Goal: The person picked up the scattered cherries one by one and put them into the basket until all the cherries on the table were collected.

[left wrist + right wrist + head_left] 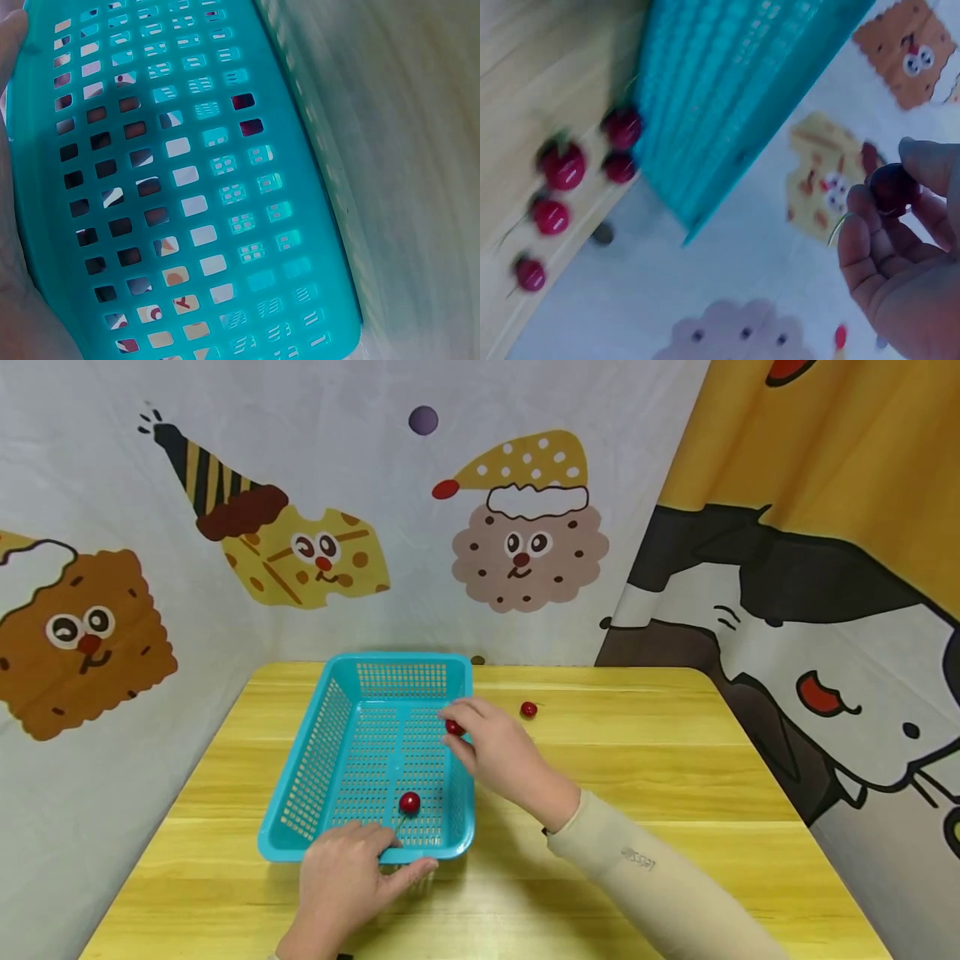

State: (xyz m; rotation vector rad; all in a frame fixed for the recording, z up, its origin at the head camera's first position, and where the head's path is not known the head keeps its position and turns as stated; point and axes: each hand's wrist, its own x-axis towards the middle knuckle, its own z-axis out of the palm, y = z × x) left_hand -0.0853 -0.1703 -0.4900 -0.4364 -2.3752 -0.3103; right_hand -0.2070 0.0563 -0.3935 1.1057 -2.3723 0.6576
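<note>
A turquoise plastic basket (273,806) with slotted walls stands on the table. My left hand (347,870) grips its near rim, fingers over the inside and thumb outside; the left wrist view shows the slotted wall (311,225) up close. Between thumb and fingers, my right hand (498,747) pinches a red cherry (453,727) over the basket's right rim. The right wrist view shows this held cherry (894,189) with a thin green stem. Inside the basket, near the front, lies another cherry (409,803).
Several more cherries (561,163) lie on the table along the basket's right side, mostly hidden behind my right hand in the head view. One loose cherry (528,710) shows beyond it. A patterned cloth (337,635) hangs behind the wooden table (637,752).
</note>
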